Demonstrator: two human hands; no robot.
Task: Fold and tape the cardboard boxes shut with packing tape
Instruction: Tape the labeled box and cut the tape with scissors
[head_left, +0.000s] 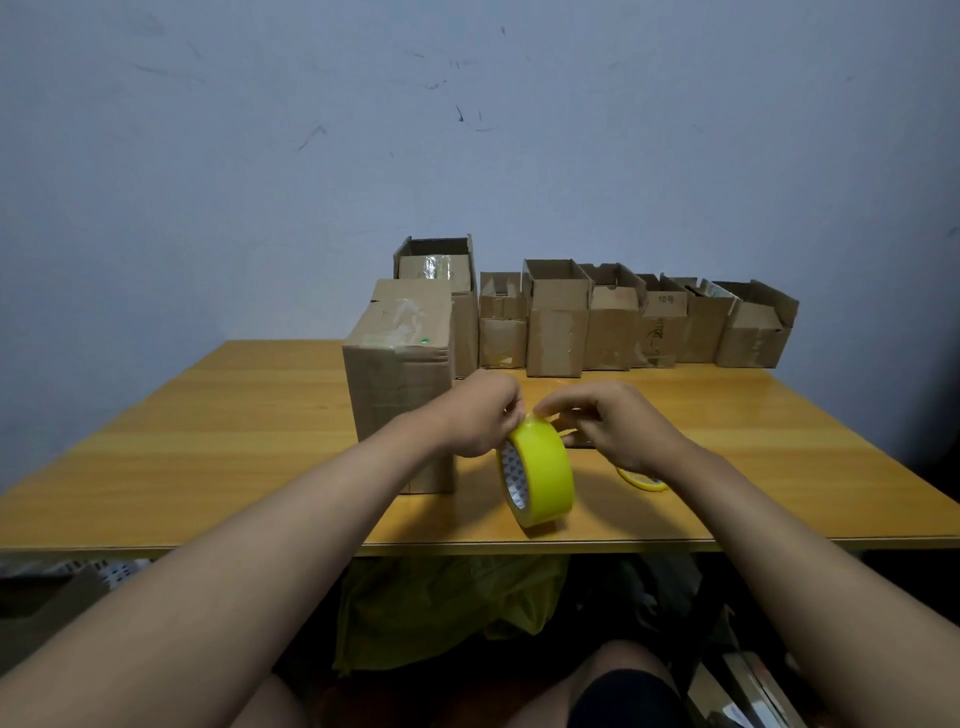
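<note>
Judging by the layout, the work has barely begun: the tall closed box (397, 364) left of centre looks folded shut, while the row of smaller boxes (613, 317) across the middle of the frame stands open-topped and waiting. The yellow tape roll (540, 470) — glossy, on edge just below centre — is gripped at its top by the left hand (478, 413), while the right hand (618, 423) pinches at the tape's free end.
</note>
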